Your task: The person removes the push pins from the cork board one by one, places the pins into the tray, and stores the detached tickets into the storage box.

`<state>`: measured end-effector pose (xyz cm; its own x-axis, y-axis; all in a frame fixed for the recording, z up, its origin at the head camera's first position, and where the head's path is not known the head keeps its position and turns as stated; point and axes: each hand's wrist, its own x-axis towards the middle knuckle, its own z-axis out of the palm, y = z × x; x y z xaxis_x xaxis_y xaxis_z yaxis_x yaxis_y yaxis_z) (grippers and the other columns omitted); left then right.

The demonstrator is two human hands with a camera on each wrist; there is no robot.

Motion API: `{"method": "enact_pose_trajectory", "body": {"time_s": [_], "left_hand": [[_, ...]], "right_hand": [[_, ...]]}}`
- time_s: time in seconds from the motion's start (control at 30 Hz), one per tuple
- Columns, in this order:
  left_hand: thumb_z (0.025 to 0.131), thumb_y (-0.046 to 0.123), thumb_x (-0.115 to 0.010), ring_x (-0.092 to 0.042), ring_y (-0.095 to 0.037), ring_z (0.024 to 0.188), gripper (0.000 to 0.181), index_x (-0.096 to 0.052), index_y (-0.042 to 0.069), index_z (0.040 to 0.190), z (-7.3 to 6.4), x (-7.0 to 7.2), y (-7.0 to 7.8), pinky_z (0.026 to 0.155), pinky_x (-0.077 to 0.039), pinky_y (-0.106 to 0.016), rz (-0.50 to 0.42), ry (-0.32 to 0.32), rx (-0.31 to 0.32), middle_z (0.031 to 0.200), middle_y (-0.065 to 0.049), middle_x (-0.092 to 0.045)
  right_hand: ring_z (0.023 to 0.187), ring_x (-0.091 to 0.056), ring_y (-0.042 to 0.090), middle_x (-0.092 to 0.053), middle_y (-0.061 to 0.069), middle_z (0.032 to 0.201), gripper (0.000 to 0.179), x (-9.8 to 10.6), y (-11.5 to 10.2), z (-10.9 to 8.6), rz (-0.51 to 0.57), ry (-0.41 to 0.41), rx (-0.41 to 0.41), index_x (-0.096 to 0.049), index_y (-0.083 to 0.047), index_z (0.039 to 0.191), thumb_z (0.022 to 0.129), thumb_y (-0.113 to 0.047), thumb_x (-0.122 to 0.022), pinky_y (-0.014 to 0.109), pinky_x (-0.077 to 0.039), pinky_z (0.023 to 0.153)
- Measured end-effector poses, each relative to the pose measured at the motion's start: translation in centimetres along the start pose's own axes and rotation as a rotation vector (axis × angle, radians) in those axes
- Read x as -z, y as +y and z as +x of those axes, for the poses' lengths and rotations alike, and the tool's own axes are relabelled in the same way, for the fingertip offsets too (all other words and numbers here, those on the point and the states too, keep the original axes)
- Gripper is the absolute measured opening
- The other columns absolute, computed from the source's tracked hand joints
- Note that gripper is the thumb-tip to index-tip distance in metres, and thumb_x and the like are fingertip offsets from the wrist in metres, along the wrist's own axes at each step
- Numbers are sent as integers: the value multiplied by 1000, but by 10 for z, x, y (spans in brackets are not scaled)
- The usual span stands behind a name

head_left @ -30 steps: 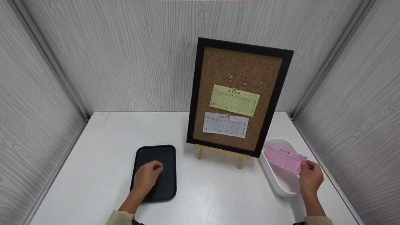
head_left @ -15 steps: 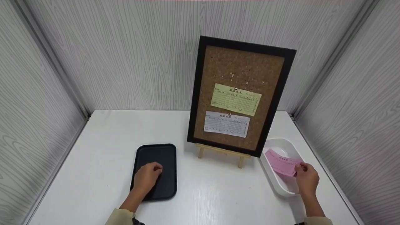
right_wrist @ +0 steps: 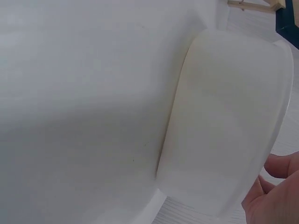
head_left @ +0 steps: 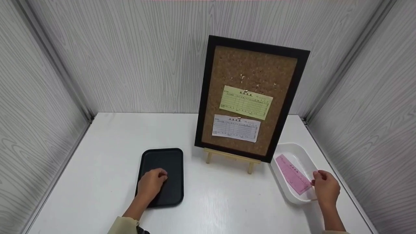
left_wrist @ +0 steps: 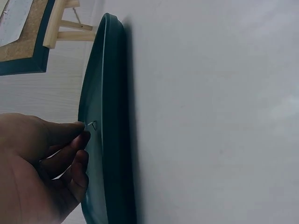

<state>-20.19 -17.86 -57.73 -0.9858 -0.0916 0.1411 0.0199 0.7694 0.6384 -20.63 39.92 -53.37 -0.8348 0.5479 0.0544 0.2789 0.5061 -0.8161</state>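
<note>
My left hand (head_left: 151,184) is over the black tray (head_left: 162,159), with thumb and index finger brought together. A small metal pin (left_wrist: 93,124) shows right at those fingertips in the left wrist view, pinched there close over the tray floor. A pink printed slip (head_left: 293,175) lies slanted inside the white plastic bin (head_left: 282,182). Beside the bin's right rim, my right hand (head_left: 327,188) has loosely bent fingers and no paper between them, its fingertips near the slip's lower corner. In the right wrist view, the bin wall (right_wrist: 224,116) hides the slip.
A black-framed cork board (head_left: 253,65) leans on a small wooden easel (head_left: 230,156) at the back. Pinned to it are a yellow slip (head_left: 246,103) and a white slip (head_left: 235,129). Grey wood-grain panels (head_left: 146,58) enclose the white table (head_left: 224,201).
My right hand has lowered the pink slip into the white bin, let it go and drawn slightly right. My left hand has stayed over the tray. The head view has shifted slightly.
</note>
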Motion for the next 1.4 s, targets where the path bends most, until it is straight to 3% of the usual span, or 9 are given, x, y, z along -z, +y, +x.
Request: {"method": "enact_pose_trajectory", "body": {"time_s": [0.27,0.57,0.77,0.97,1.2,1.4], "left_hand": [[93,11,-72,-70,-21,88,11,-77,11,103,6,10,12,77,-55,-45,-10,42,-24,97,-5,-76],[96,20,-70,-65,-15,83,17,-75,16,112,21,22,42,72,-53,-38,-52,63,-31,98,0,-73],[97,24,-69,-67,-16,93,18,-74,17,113,34,26,67,78,-54,-40,-97,101,-82,103,0,-73],[96,25,-70,-68,-17,90,17,-75,18,111,50,28,96,75,-56,-37,-110,166,-161,104,1,-74],[96,28,-70,-65,-15,83,20,-74,17,113,69,25,128,69,-54,-35,-95,203,-247,105,3,-73],[96,28,-70,-67,-17,90,21,-73,16,114,87,24,164,72,-55,-35,-117,242,-322,107,2,-72]], "right_hand": [[68,-67,5,-65,18,108,43,-1,-10,-3,39,35,55,-59,4,133,105,-28,-53,14,-52,59],[67,-64,-2,-66,17,109,40,-12,-52,-12,145,54,188,-61,1,131,103,-28,-57,14,-54,62],[71,-64,0,-65,10,107,36,-23,-87,-18,231,49,282,-62,0,129,103,-25,-59,14,-54,66],[73,-64,4,-64,9,113,33,-37,-121,-21,280,26,349,-63,-4,127,103,-25,-59,14,-53,69],[75,-64,9,-65,7,116,33,-53,-149,-23,288,-14,395,-64,-8,129,103,-28,-59,14,-52,69],[76,-65,15,-65,8,114,34,-61,-176,-17,346,4,434,-64,-3,126,103,-28,-60,18,-54,69]]}}
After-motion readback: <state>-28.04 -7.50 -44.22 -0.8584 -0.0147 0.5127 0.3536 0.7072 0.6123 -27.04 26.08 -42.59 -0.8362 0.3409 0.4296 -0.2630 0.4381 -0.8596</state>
